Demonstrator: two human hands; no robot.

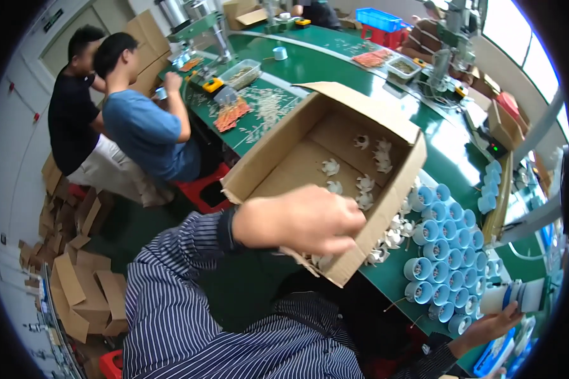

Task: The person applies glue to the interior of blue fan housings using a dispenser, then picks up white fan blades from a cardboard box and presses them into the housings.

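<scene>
In the head view, the curled left hand point(300, 218) is over a brown cardboard box point(284, 180) of small white pronged pieces point(330, 167); the right hand point(489, 328) is beside a white-and-blue cylinder point(518, 294) near light-blue round cups point(438, 271). I cannot tell what either holds.

From where I stand, the worktop point(319, 63) is a glossy green. Light-blue cups point(437, 250) crowd its near right part, loose white plastic pieces point(394, 238) strewn beside them. Farther left lie orange strips point(232, 116), scattered pale slivers point(272, 108), a clear plastic tub point(257, 72) and a lone blue cup point(279, 54).
</scene>
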